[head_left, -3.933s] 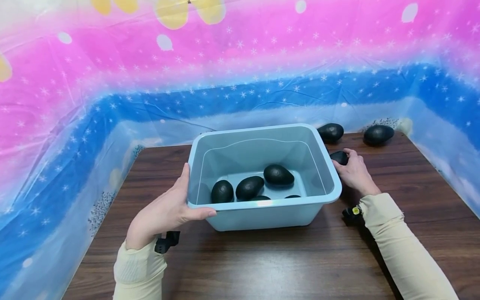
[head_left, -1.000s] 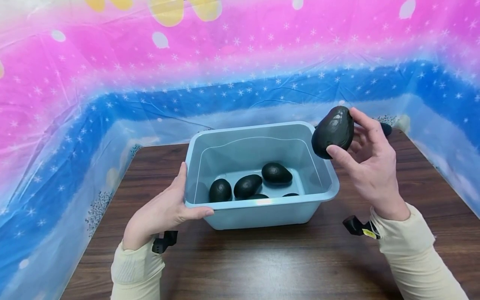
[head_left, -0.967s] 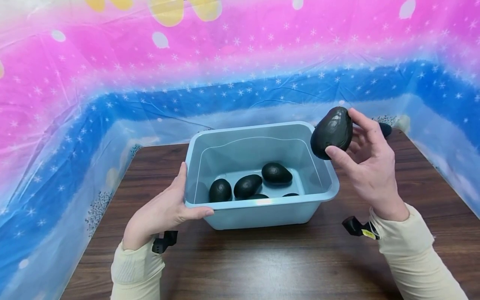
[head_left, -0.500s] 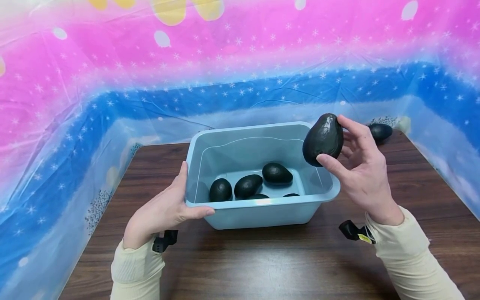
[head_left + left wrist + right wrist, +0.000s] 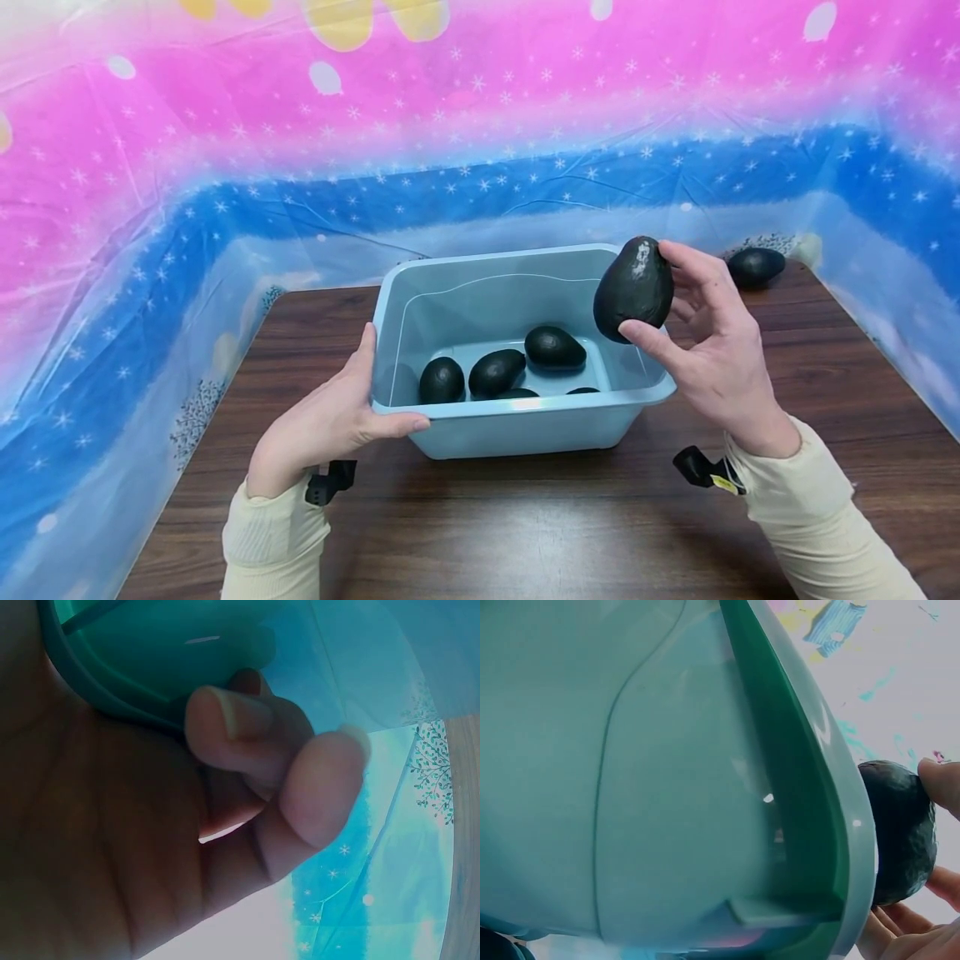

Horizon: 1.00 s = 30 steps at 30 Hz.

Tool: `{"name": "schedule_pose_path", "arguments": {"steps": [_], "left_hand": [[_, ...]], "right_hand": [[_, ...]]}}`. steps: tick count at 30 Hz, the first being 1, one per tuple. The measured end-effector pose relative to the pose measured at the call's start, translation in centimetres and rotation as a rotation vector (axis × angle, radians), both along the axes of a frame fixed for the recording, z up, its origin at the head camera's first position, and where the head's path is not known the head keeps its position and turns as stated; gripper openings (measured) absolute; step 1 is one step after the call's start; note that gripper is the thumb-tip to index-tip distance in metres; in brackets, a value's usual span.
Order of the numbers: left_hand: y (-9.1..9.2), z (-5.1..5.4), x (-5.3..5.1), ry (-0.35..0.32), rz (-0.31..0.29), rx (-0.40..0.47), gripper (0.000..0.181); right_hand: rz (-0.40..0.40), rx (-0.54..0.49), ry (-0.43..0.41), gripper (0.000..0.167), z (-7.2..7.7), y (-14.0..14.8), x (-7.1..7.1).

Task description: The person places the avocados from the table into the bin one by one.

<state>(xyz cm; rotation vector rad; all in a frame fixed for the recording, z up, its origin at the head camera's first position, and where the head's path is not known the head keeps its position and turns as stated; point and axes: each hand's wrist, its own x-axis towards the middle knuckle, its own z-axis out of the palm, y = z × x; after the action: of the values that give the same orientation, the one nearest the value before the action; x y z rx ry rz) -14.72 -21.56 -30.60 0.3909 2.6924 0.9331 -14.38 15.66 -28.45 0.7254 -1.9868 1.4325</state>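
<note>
This looks like a makeshift recording booth: a printed pink-and-blue sheet (image 5: 480,142) hangs beyond the left hand (image 5: 326,417) and right hand (image 5: 723,358), around the wooden table (image 5: 495,525) below them, with black cameras (image 5: 696,467) at both wrists.

The head view is bright and crisp, washing out to white at eleven o'clock; a broad soft glare sits on the table (image 5: 540,521) at six o'clock, and small hard highlights mark the tub (image 5: 517,435) at its six o'clock rim and the avocado (image 5: 633,296) near its twelve. The left wrist view is dim and soft, the left hand (image 5: 142,817) in shade, the sheet (image 5: 330,915) burnt white at six o'clock. The right wrist view looks hazy, teal-tinted, overexposed at two o'clock.
</note>
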Motion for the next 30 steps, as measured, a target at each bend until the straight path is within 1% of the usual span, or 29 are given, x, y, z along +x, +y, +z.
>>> {"name": "schedule_pose_path", "arguments": {"steps": [5,9,14,17,20,24,28,30], "left_hand": [[0.0,0.0,0.0,0.004,-0.005,0.004,0.129],[0.0,-0.1,0.0,0.014,-0.017,0.031,0.128],[0.0,-0.1,0.0,0.015,-0.016,0.025,0.128],[0.0,-0.1,-0.1,0.01,-0.012,0.022,0.128],[0.1,-0.1,-0.1,0.006,-0.012,0.033,0.128],[0.2,0.0,0.0,0.006,-0.016,0.026,0.128],[0.1,0.0,0.0,0.007,-0.018,0.022,0.128],[0.1,0.0,0.0,0.005,-0.016,0.021,0.128]], "right_hand": [[0.007,0.015,-0.004,0.083,-0.1,-0.3,0.0],[0.021,0.023,-0.013,0.084,-0.3,-0.4,-0.1],[0.03,0.069,-0.028,0.079,-0.5,0.0,-0.3],[0.009,0.067,-0.018,0.072,-0.3,0.4,-0.2],[-0.001,0.028,0.003,0.063,0.0,0.7,-0.2],[0.002,-0.035,0.037,0.051,0.3,1.2,-0.2],[0.01,-0.093,0.054,0.047,0.4,1.8,-0.5],[-0.003,-0.099,0.052,0.047,0.2,2.2,-0.9]]}}
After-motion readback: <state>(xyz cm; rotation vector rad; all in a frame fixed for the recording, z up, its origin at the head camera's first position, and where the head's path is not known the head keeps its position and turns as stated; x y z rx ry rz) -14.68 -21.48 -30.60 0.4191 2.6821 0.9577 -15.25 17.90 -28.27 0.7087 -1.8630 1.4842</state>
